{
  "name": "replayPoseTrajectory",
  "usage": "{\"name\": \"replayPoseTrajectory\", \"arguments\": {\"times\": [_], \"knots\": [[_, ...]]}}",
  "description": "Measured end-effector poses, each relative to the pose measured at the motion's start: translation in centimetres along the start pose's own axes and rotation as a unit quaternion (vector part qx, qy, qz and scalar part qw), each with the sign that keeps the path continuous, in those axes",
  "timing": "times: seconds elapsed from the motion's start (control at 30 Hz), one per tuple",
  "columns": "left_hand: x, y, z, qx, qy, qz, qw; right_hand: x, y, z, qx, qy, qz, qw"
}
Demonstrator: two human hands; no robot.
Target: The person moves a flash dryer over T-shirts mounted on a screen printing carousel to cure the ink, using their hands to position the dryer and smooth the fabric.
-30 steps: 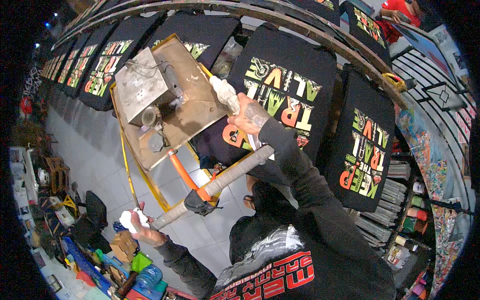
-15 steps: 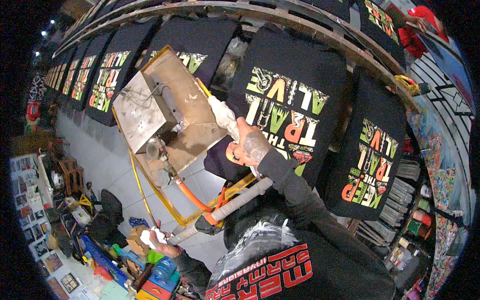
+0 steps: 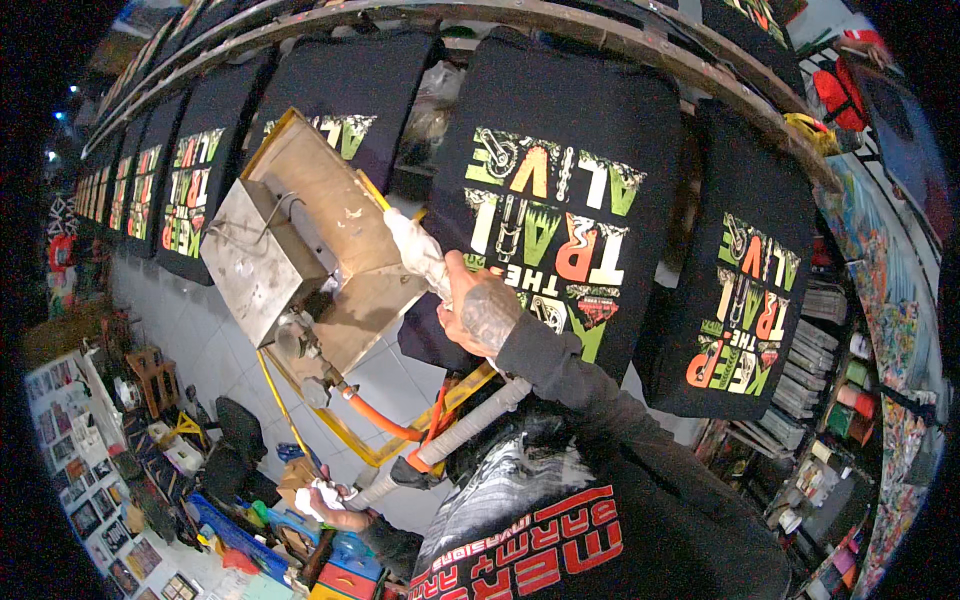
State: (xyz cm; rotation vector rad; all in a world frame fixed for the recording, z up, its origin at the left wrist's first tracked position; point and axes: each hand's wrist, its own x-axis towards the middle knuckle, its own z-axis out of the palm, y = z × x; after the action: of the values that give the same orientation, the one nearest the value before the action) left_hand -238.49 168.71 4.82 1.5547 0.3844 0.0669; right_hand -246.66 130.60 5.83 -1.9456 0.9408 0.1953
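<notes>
My right hand (image 3: 480, 305) is closed round a white cloth-wrapped handle (image 3: 415, 250) on the yellow frame of a heater. Lower left, my left hand (image 3: 345, 517) is wrapped round another handle padded with white cloth (image 3: 322, 497); its fingers are partly hidden. Between them the heater shows a brown tray-like panel (image 3: 375, 295), a bare metal box (image 3: 255, 265) and an orange hose (image 3: 385, 418). A grey-wrapped bar (image 3: 480, 425) crosses close to my body. Beyond my right hand lies a black T-shirt (image 3: 560, 110) with a colourful lettered print; the heater overlaps a neighbouring shirt's edge.
More printed black shirts (image 3: 740, 310) lie in a row along a wooden rail (image 3: 640, 45). A black chair (image 3: 240, 435) and a cluttered table with a blue basket (image 3: 225, 535) stand at left. Shelves with paint pots (image 3: 855, 400) are at right. Tiled floor (image 3: 225, 325) shows beyond the heater.
The whole view has shifted a little, and the heater sits slightly nearer to me against the shirts. Both hands keep their grip. A person in red at upper right is now less visible.
</notes>
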Motion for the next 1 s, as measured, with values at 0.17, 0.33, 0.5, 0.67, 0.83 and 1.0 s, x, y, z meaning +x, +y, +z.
{"name": "replayPoseTrajectory", "arguments": {"times": [0.17,0.33,0.5,0.67,0.83,1.0], "knots": [[0.9,-1.4,-2.1,0.074,0.010,0.070,0.995,0.3,0.7,1.2,-0.007,0.028,-0.020,0.999],[-0.2,0.8,0.0,0.086,0.038,-0.034,0.995,0.4,1.2,1.0,-0.006,0.037,-0.034,0.999],[-0.7,0.5,0.6,0.115,0.083,-0.017,0.990,0.5,1.2,1.2,0.011,0.052,-0.036,0.998],[0.9,-1.5,-2.3,0.099,0.102,-0.031,0.989,0.6,1.2,1.4,0.016,0.062,-0.066,0.996],[-0.3,-1.2,-0.8,0.063,0.101,0.038,0.992,0.9,1.8,1.5,0.047,0.087,-0.119,0.988],[-1.0,0.9,1.5,-0.007,0.118,0.033,0.992,0.2,-0.5,1.1,-0.052,0.090,-0.064,0.993]]}}
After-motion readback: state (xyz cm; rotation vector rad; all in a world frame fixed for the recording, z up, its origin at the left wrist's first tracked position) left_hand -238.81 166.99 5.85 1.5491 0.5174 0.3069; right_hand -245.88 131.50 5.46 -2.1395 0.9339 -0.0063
